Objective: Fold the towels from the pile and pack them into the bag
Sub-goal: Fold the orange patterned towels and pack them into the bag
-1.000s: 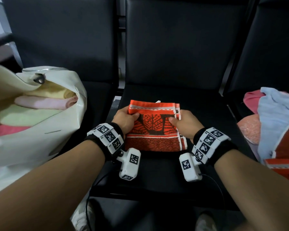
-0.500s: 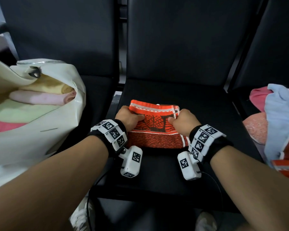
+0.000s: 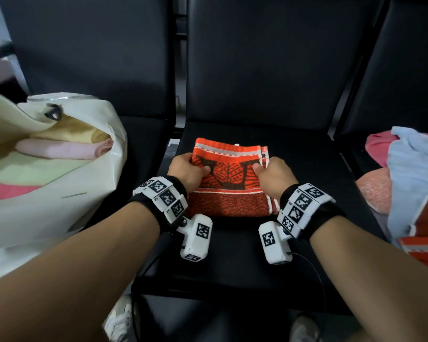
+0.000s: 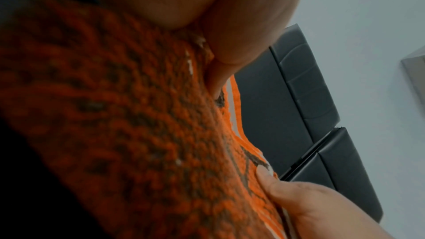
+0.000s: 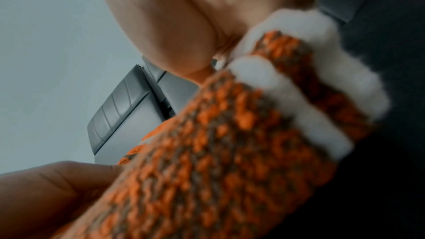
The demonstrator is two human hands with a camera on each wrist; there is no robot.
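Head view: an orange towel (image 3: 229,178), folded, lies on the middle black seat (image 3: 307,169). The left hand (image 3: 187,170) pinches its left edge, the right hand (image 3: 273,176) its right edge, thumbs on top. On the left seat a white bag (image 3: 59,193) gapes open, holding folded yellow, pink and green towels. A loose pile (image 3: 410,178) sits at right.

Left wrist view: the thumb presses the orange weave.

Right wrist view: fingers curl round the white-striped edge.
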